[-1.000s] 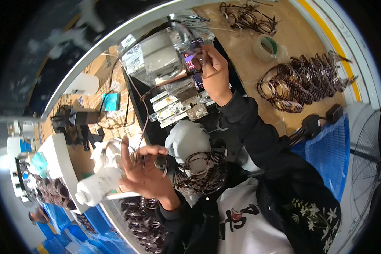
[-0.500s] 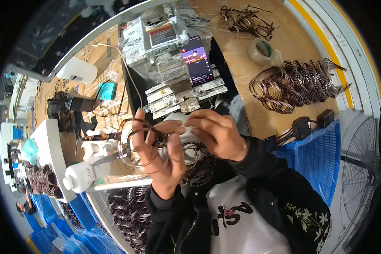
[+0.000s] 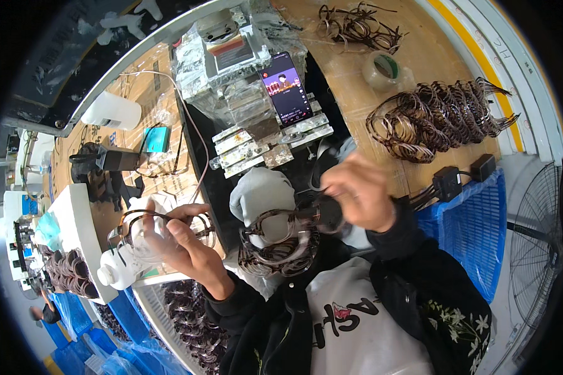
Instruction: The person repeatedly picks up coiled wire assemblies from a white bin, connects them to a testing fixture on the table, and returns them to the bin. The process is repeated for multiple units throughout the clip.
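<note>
Tortoiseshell eyeglass frames [image 3: 133, 214] are gripped in my left hand [image 3: 191, 244], fingers closed round them, beside the white bottle; how many it holds is unclear. My right hand [image 3: 360, 190], blurred by motion, is raised over my lap with its fingers pinched. A brown eyeglass frame [image 3: 274, 214] spans from the grey-white padded form [image 3: 263, 190] toward that hand, which appears to grip its right end. Below it, more brown frames [image 3: 275, 259] lie bunched on my lap.
Ahead stands a dusty metal machine [image 3: 247, 103] with a lit phone [image 3: 286, 90] on it. At right are a stack of brown frames [image 3: 441, 122], a tape roll [image 3: 381, 72], a blue crate [image 3: 472, 231] and a fan [image 3: 538, 237]. A white bottle [image 3: 122, 265] stands at left.
My hands have moved apart: the left went left with the tortoiseshell frames, the right went right, away from them. The padded form and a frame across it now show between them.
</note>
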The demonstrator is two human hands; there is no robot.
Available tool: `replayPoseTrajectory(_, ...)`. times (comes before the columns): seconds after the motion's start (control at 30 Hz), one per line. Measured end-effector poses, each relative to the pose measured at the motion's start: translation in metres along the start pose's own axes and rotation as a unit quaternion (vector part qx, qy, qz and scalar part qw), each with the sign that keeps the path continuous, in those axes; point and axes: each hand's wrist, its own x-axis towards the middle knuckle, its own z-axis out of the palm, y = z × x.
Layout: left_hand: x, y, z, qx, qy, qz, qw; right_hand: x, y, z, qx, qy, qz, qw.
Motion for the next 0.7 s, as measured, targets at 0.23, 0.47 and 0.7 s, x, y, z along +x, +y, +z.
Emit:
replayPoseTrajectory(0.23, -0.005, -0.005, 0.002, -0.032, -0.033, -0.021, 0.999, 0.069, 0.05, 0.029, 0.4, 0.216, 0.087, 0.886)
replayPoseTrajectory(0.47, -0.011, -0.01, -0.001, -0.165, -0.047, -0.016, 0.985, 0.099, 0.092, 0.091, 0.364, 0.19, 0.161, 0.897)
replayPoseTrajectory(0.7, -0.009, -0.006, 0.011, -0.066, -0.05, -0.065, 0.994, 0.098, 0.099, 0.096, 0.159, 0.253, 0.072, 0.952)
